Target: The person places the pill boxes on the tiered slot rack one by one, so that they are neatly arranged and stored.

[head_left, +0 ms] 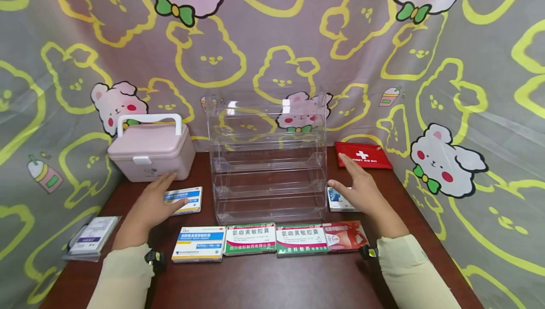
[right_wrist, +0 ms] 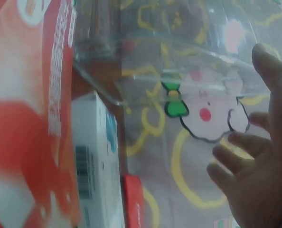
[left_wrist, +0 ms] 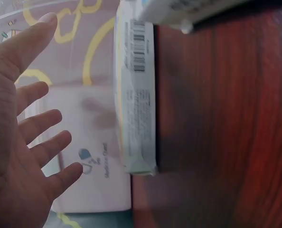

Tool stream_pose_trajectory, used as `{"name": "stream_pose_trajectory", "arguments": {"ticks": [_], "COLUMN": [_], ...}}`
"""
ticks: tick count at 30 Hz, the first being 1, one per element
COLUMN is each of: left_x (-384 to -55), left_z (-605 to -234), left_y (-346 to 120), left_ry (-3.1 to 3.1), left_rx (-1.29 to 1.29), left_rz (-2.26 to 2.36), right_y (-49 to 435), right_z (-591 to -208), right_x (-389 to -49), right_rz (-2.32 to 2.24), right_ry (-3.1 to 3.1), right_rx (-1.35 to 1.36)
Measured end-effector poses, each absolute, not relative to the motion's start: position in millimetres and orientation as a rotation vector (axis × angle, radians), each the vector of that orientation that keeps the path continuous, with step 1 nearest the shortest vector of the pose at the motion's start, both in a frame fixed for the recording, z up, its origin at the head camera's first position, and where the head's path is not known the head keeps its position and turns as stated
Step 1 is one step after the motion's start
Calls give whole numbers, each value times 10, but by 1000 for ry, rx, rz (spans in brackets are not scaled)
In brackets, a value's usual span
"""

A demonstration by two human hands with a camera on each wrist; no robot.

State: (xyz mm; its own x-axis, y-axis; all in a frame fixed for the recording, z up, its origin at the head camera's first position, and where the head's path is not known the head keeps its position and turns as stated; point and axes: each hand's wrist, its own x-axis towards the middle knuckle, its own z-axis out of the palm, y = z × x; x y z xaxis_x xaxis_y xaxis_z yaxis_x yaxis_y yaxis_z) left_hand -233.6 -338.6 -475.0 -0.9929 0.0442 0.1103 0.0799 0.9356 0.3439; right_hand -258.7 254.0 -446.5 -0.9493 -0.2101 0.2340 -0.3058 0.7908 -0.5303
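My left hand hovers with spread fingers near a blue-and-white medicine box, which it partly hides. In the left wrist view that hand holds nothing, with the box's barcoded side beyond it. My right hand, fingers straight and thumb apart, is over a white-and-blue box right of the clear tiered rack. The right wrist view shows this hand holding nothing. Between the forearms lie a blue-and-white box, two green-and-white capsule boxes and a red box.
A pink medicine chest with a white handle stands at the back left. At the back right lies a red first aid pouch. Packaged items sit at the table's left edge. A patterned curtain encloses the table.
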Motion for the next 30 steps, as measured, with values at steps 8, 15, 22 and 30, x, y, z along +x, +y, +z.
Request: {"name": "stream_pose_trajectory", "arguments": {"ticks": [8, 15, 22, 30], "left_x": [-2402, -2408, -2396, -2411], "left_z": [-4867, -5041, -5112, -5152], "left_y": [-3502, -3593, -3646, -3695], "left_ry": [-3047, -3083, -3075, -3095], "left_rx": [-19, 50, 66, 79], "left_rz": [-656, -757, -766, -794], "right_y": [2367, 2269, 2179, 2114], "right_z": [-4476, -4489, -4556, -4697], "right_x": [-2586, -2582, -2613, -2629], "right_rz": [1164, 1420, 1639, 1729], "right_ry": [-2676, -2539, -2424, -2328], "right_rx": [418, 422, 410, 369]}}
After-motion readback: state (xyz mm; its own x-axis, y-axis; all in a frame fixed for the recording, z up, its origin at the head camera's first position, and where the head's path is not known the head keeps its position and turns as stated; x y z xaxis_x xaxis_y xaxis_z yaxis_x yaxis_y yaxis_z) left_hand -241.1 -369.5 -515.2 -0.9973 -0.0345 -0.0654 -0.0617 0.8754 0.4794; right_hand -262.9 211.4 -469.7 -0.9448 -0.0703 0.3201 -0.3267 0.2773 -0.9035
